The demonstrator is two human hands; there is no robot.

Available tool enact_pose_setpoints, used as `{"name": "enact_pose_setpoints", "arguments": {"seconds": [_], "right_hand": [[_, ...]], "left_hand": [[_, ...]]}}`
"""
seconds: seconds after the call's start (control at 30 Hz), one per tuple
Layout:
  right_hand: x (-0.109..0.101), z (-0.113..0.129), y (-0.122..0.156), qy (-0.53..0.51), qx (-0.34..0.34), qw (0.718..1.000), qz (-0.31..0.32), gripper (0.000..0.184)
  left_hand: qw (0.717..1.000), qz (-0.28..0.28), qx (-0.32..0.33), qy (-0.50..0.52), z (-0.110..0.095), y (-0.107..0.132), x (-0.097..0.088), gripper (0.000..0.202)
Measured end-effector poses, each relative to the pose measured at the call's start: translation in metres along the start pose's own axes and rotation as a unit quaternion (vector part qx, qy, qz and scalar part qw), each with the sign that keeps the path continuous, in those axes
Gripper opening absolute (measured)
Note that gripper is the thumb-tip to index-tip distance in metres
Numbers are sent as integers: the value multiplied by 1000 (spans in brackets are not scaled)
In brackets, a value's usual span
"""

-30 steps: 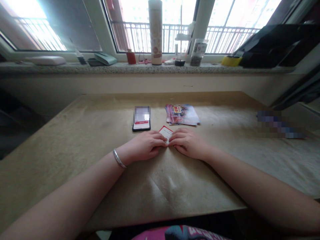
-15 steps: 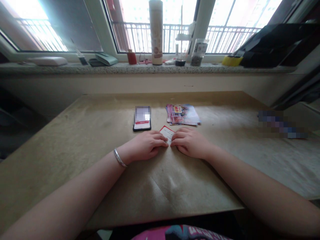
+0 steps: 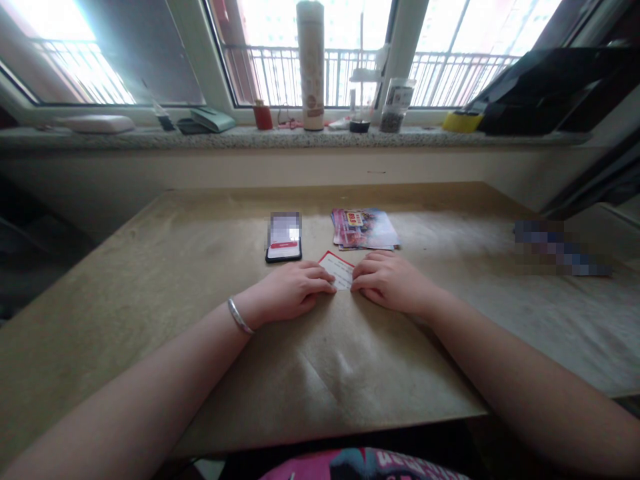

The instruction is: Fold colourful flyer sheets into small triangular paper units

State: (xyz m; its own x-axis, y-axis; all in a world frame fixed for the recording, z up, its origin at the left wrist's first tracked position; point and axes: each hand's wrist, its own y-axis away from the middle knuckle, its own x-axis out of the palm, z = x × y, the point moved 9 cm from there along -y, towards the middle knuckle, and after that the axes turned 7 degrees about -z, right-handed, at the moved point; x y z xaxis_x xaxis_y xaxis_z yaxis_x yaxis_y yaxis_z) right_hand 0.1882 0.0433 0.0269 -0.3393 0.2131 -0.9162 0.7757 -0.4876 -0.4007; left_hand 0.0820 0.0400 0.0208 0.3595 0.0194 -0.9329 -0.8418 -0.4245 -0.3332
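A small white card with a red border (image 3: 339, 271) lies flat on the brown table (image 3: 150, 287). My left hand (image 3: 290, 293), a silver bracelet on its wrist, rests with curled fingers on the card's left edge. My right hand (image 3: 393, 280) lies with bent fingers pressed on the card's right edge. Just beyond the card sit a black phone (image 3: 284, 238) with a lit screen and a stack of colourful leaflets (image 3: 363, 229).
A stone windowsill (image 3: 280, 137) behind the table carries a tall white flask (image 3: 311, 63), a red cup (image 3: 262, 115), a jar (image 3: 395, 105) and a green case (image 3: 213, 119). A dark open case (image 3: 545, 87) stands at the right. A blurred object (image 3: 557, 248) lies on the table's right.
My right hand has slid a little to the right along the card, showing more of its face. My left hand has stayed where it was.
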Motion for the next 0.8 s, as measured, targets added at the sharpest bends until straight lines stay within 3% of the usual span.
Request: {"name": "enact_pose_setpoints", "arguments": {"seconds": [0.8], "right_hand": [[-9,-30,20,-10,96,991,91,32]], "left_hand": [[1000,3,2,-1,0,0,2,36]]}}
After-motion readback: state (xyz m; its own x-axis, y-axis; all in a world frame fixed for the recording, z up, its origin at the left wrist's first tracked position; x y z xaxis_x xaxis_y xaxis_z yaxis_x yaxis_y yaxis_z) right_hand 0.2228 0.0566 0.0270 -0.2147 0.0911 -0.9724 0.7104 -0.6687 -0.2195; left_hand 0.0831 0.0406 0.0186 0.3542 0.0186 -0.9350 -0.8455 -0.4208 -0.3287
